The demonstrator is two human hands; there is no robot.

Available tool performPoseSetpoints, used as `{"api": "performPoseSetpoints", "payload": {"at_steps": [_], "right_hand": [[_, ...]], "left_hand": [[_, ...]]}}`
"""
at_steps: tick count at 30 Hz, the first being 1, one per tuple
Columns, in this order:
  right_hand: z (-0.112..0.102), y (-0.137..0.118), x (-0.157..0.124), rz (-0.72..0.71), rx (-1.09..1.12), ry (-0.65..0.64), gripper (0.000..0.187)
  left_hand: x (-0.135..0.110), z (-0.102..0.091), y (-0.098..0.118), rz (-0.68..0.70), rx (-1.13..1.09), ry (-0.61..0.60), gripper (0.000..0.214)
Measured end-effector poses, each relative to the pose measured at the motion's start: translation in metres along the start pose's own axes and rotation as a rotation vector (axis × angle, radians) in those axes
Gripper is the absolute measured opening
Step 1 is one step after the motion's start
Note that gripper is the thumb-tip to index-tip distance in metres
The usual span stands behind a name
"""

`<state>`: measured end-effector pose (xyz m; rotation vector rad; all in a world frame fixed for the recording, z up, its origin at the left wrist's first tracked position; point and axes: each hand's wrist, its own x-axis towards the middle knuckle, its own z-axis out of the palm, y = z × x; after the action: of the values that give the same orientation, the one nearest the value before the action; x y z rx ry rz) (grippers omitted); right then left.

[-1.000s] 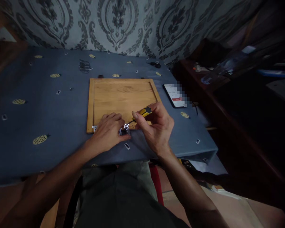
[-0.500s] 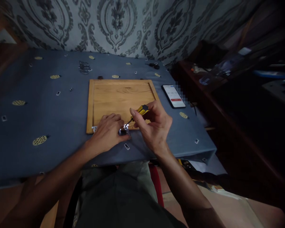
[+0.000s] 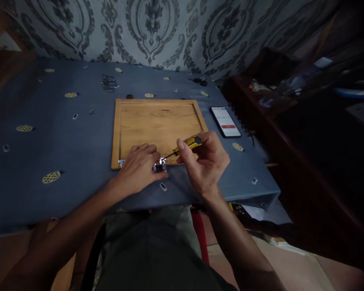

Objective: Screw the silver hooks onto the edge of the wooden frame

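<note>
A wooden framed panel (image 3: 157,121) lies flat on the blue patterned tablecloth (image 3: 48,137). At its near edge sits a shiny metal hinge (image 3: 160,165). My left hand (image 3: 138,169) rests on the panel's near edge, fingers curled down onto the hinge. My right hand (image 3: 206,161) is closed round a yellow-and-black screwdriver (image 3: 186,144). The screwdriver's tip points down-left onto the hinge.
A lit smartphone (image 3: 226,121) lies right of the panel. Small metal parts (image 3: 108,83) and a dark object (image 3: 200,81) lie near the table's far edge. A dark wooden side table (image 3: 269,105) with clutter stands to the right. Patterned wallpaper rises behind.
My right hand has shifted slightly right and turned on the screwdriver handle. The left hand stays on the hinge. The camera view has drifted a little.
</note>
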<state>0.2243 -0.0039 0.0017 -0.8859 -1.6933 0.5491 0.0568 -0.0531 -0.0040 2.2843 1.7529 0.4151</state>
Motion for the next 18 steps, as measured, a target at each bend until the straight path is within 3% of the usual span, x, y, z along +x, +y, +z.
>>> {"api": "performPoseSetpoints", "payload": {"at_steps": [9, 12, 18], "right_hand": [[0.003, 0.000, 0.000, 0.029, 0.059, -0.035, 0.030], [-0.002, -0.005, 0.008, 0.048, 0.138, -0.162, 0.023], [-0.019, -0.009, 0.025, 0.060, 0.254, -0.484, 0.028]], "left_hand": [[-0.001, 0.002, 0.000, -0.009, -0.013, -0.005, 0.033], [-0.001, 0.002, -0.001, -0.009, -0.033, -0.006, 0.031], [0.000, 0.002, -0.002, -0.007, -0.039, -0.011, 0.030]]}}
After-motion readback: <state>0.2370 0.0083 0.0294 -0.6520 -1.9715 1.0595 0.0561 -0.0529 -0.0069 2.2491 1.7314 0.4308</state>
